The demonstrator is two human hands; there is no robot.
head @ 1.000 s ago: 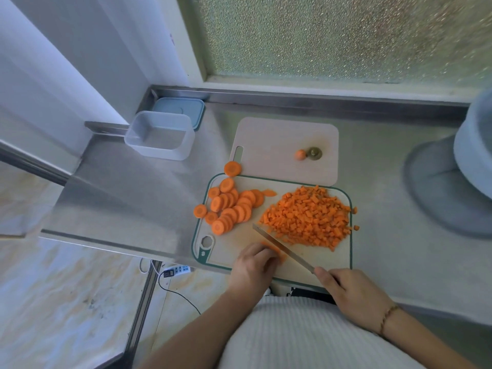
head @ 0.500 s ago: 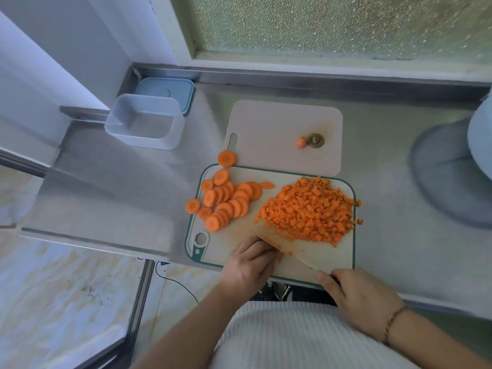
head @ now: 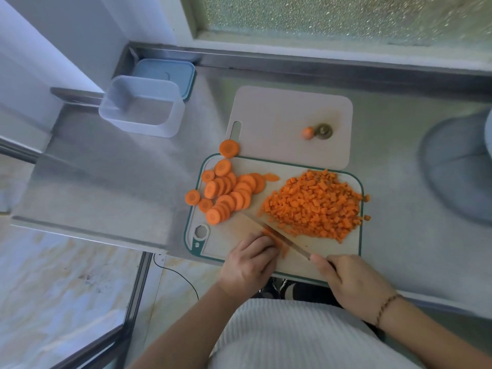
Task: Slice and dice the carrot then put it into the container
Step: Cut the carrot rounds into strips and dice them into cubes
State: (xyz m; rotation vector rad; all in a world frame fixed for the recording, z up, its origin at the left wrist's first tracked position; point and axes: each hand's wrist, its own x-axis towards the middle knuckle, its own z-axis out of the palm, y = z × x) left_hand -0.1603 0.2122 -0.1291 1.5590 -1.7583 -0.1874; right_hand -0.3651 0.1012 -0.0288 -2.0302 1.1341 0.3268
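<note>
A green-rimmed cutting board [head: 360, 243] lies at the counter's front edge. On its right is a heap of diced carrot [head: 316, 205]; on its left, several round carrot slices [head: 230, 193], a few off the board. My left hand [head: 249, 263] holds down some carrot strips [head: 277, 239] with curled fingers. My right hand [head: 354, 282] grips a knife [head: 277, 237] whose blade rests right beside the strips. The clear container [head: 142, 106] stands open at the back left, holding nothing.
A blue lid [head: 170, 71] lies behind the container. A second pale board [head: 282, 115] carries the carrot's end pieces [head: 316, 132]. A grey round base [head: 455, 166] stands at the right. The counter's edge drops off at the left.
The knife has shifted back beside my left fingers, on the strips. My view has tilted a little; the piles have stayed put.
</note>
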